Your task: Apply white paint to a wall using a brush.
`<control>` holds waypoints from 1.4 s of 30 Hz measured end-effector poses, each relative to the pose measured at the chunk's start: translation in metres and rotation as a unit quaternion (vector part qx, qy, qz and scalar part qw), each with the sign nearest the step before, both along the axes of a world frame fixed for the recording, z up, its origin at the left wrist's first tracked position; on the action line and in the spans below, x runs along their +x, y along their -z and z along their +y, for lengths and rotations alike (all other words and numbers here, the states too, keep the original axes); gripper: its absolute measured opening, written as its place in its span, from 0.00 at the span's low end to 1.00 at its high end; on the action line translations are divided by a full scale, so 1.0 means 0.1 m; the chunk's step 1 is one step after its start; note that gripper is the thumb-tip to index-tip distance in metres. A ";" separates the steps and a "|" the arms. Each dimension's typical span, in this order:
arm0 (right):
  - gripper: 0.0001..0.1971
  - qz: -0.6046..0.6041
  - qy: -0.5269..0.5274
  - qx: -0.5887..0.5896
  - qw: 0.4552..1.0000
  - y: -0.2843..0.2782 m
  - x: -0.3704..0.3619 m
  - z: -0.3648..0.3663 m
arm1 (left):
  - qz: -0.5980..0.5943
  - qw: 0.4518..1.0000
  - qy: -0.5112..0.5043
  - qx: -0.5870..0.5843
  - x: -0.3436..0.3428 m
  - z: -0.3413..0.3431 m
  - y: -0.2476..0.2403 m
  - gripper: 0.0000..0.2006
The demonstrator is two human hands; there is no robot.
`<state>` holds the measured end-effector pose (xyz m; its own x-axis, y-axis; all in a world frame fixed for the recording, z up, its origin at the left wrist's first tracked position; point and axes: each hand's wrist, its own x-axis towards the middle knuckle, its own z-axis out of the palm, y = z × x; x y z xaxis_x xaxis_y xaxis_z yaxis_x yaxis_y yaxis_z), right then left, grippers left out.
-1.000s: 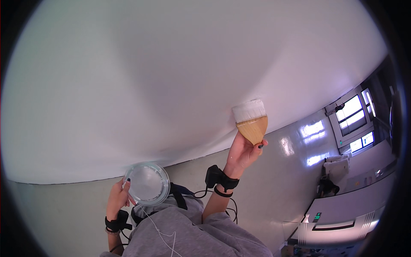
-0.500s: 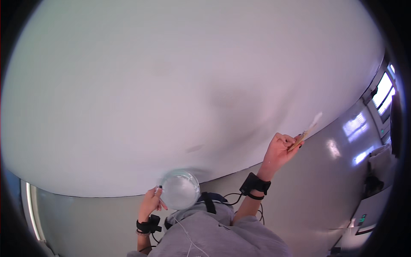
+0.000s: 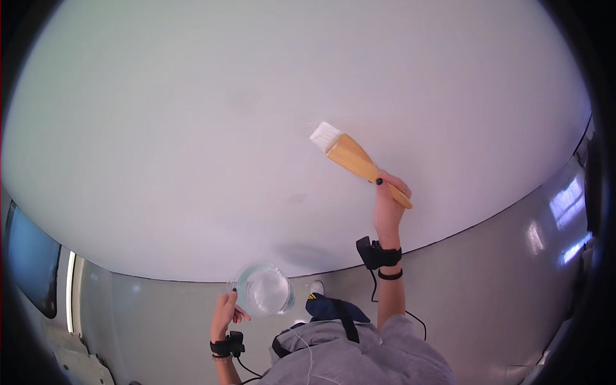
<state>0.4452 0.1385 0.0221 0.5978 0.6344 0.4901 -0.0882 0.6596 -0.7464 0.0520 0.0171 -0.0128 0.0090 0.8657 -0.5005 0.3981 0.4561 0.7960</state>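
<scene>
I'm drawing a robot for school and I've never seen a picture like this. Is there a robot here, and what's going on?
No robot here! These are a person's two bare hands. The picture comes from a camera worn on their head, looking down, so straight edges look bent.

The right hand holds a flat brush by its wooden handle. Its white bristles seem to touch the big pale wall, where there's a small shiny mark.

The left hand holds a round, see-through bowl by its side. I can't tell what's in it. Below the wall is a grey floor.

The black gadget is strapped to the right wrist, and a similar one is on the left.
</scene>
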 end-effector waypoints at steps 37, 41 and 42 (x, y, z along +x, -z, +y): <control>0.07 0.017 -0.055 0.025 0.998 -0.40 -0.12 0.32 | -0.014 0.996 -0.086 -0.003 0.26 -0.17 -0.23 0.20; 0.08 0.036 -0.062 -0.003 0.997 -0.23 -0.09 0.36 | -0.011 0.997 -0.077 -0.009 0.19 -0.16 -0.10 0.22; 0.08 0.030 -0.064 0.016 0.997 -0.21 -0.09 0.38 | -0.010 0.997 -0.077 -0.013 0.18 -0.16 -0.09 0.22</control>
<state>0.4359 0.1769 0.0435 0.5422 0.6919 0.4767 -0.2164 0.6632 -0.7165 0.0704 0.0010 -0.0034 -0.1130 0.8444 -0.5237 0.3059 0.5310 0.7902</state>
